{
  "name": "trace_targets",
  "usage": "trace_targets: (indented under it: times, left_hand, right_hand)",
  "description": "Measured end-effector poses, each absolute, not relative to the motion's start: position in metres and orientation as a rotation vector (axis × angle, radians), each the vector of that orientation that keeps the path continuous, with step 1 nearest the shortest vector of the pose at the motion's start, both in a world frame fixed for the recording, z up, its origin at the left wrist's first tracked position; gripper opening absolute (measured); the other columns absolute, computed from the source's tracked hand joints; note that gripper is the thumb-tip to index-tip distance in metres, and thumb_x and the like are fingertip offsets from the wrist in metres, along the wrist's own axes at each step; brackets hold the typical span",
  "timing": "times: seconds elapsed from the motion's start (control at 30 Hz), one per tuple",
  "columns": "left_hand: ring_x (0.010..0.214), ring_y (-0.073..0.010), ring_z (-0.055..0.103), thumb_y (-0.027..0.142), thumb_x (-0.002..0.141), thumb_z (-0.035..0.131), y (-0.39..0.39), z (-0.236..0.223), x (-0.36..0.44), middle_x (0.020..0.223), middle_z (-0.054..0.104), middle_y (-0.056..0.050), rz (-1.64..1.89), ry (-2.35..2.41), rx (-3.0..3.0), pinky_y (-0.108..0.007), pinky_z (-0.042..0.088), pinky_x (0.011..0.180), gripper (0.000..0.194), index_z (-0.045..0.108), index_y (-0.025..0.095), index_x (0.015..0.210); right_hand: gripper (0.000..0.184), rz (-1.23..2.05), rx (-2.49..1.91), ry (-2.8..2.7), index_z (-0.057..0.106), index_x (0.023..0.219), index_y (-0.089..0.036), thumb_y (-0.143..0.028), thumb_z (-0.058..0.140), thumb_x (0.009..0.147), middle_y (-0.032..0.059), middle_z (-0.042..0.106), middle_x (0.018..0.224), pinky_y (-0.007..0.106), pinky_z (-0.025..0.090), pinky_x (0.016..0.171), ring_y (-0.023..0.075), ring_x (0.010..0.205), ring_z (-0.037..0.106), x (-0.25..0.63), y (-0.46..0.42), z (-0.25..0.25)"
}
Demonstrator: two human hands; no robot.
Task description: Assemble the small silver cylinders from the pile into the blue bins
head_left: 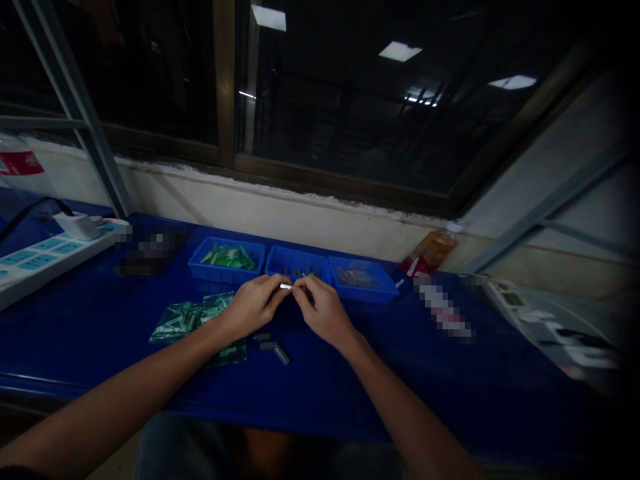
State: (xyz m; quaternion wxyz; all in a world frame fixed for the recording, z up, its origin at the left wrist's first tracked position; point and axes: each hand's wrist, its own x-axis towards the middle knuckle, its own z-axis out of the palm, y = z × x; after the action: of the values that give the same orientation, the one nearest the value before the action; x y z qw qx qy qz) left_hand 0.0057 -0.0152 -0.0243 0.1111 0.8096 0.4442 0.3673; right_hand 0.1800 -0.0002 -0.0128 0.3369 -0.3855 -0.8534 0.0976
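My left hand [253, 303] and my right hand [323, 310] meet over the blue table [100, 320], both pinched on a small silvery metal piece [286, 287] held between their fingertips. Below the hands lie a few short grey metal pieces [273, 347] on the table. Small clear bags with green parts [193, 317] lie under and left of my left wrist.
Three blue trays stand behind the hands: one with green bags [227, 260], one with dark metal pieces [299, 265], one with clear bags [359, 279]. White power strips lie at far left [45, 257] and far right [545, 320]. An orange packet [430, 253] leans on the wall.
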Motion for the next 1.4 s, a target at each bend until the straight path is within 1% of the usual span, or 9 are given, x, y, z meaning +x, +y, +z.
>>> trace_targets:
  times: [0.13, 0.4, 0.5, 0.6, 0.83, 1.07, 1.2, 1.3, 1.4]
  left_hand:
    - [0.071, -0.0148, 0.058, 0.032, 0.093, 0.031, -0.014, -0.027, 0.007, 0.077, 0.061, -0.004, 0.994, 1.375, 2.391, -0.025, 0.043, 0.066, 0.028, 0.054, 0.017, 0.086]
    - [0.058, -0.0118, 0.054, 0.035, 0.093, 0.026, -0.016, -0.018, 0.002, 0.063, 0.056, -0.001, 0.889, 1.343, 2.422, -0.023, 0.038, 0.058, 0.039, 0.051, 0.017, 0.069]
    - [0.06, -0.0122, 0.055, 0.035, 0.092, 0.032, -0.016, -0.016, -0.002, 0.067, 0.058, 0.0, 0.978, 1.301, 2.378, -0.023, 0.04, 0.059, 0.03, 0.055, 0.017, 0.086]
    - [0.066, -0.0123, 0.057, 0.035, 0.087, 0.044, -0.015, -0.017, -0.004, 0.079, 0.062, -0.002, 1.1, 1.193, 2.348, -0.023, 0.043, 0.06, 0.031, 0.049, 0.016, 0.111]
    - [0.071, -0.0115, 0.058, 0.027, 0.088, 0.042, -0.011, -0.019, -0.002, 0.08, 0.064, -0.003, 1.27, 1.181, 2.387, -0.022, 0.044, 0.067, 0.018, 0.056, 0.015, 0.089]
    - [0.07, -0.0115, 0.058, 0.03, 0.08, 0.05, -0.011, -0.016, -0.007, 0.084, 0.065, -0.004, 1.256, 1.081, 2.406, -0.022, 0.045, 0.063, 0.027, 0.057, 0.013, 0.101]
    - [0.068, -0.0107, 0.057, 0.027, 0.079, 0.05, -0.012, -0.014, -0.008, 0.082, 0.064, -0.004, 1.277, 1.077, 2.441, -0.023, 0.045, 0.063, 0.025, 0.06, 0.012, 0.096]
    - [0.062, -0.0096, 0.055, 0.03, 0.08, 0.049, -0.012, -0.015, -0.007, 0.074, 0.064, -0.002, 1.304, 1.127, 2.442, -0.022, 0.044, 0.061, 0.025, 0.061, 0.012, 0.093]
    - [0.057, -0.0086, 0.054, 0.036, 0.082, 0.048, -0.011, -0.016, -0.007, 0.07, 0.064, -0.002, 1.317, 1.161, 2.438, -0.021, 0.042, 0.056, 0.028, 0.061, 0.012, 0.091]
  right_hand:
    - [0.024, 0.17, -0.963, -2.289, 0.049, 0.107, -0.019, -0.026, 0.047, 0.085, 0.0049, 0.059, 0.085, 0.03, 0.044, 0.076, 0.0168, 0.081, 0.056, 0.182, -0.005, -0.01]
    - [0.012, 0.156, -0.924, -2.309, 0.053, 0.09, -0.02, -0.025, 0.042, 0.087, 0.0059, 0.06, 0.086, 0.03, 0.044, 0.075, 0.0173, 0.081, 0.056, 0.174, -0.009, -0.01]
    - [0.02, 0.203, -0.957, -2.233, 0.053, 0.083, -0.019, -0.026, 0.036, 0.09, 0.0049, 0.06, 0.079, 0.028, 0.042, 0.071, 0.0157, 0.076, 0.057, 0.172, -0.005, -0.013]
    - [0.028, 0.197, -0.999, -2.191, 0.051, 0.073, -0.019, -0.026, 0.031, 0.091, 0.0041, 0.058, 0.07, 0.027, 0.039, 0.066, 0.0152, 0.068, 0.055, 0.171, -0.001, -0.014]
    - [0.035, 0.334, -1.007, -2.148, 0.046, 0.06, -0.019, -0.031, 0.033, 0.09, -0.001, 0.05, 0.054, 0.024, 0.035, 0.058, 0.0113, 0.054, 0.049, 0.165, 0.003, -0.018]
    - [0.042, 0.511, -1.023, -2.011, 0.045, 0.057, -0.019, -0.042, 0.032, 0.09, -0.0015, 0.049, 0.052, 0.024, 0.035, 0.056, 0.0106, 0.052, 0.048, 0.155, 0.003, -0.024]
    - [0.046, 0.551, -1.037, -2.003, 0.046, 0.056, -0.018, -0.045, 0.029, 0.09, -0.0007, 0.05, 0.051, 0.024, 0.037, 0.058, 0.0103, 0.052, 0.049, 0.159, 0.005, -0.021]
    - [0.04, 0.511, -1.019, -2.024, 0.051, 0.066, -0.018, -0.042, 0.031, 0.09, -0.0009, 0.05, 0.055, 0.025, 0.038, 0.06, 0.0109, 0.056, 0.05, 0.162, 0.003, -0.018]
    - [0.021, 0.469, -0.932, -2.061, 0.051, 0.095, -0.018, -0.034, 0.038, 0.088, -0.0014, 0.053, 0.065, 0.025, 0.04, 0.062, 0.0112, 0.061, 0.051, 0.164, 0.001, -0.017]
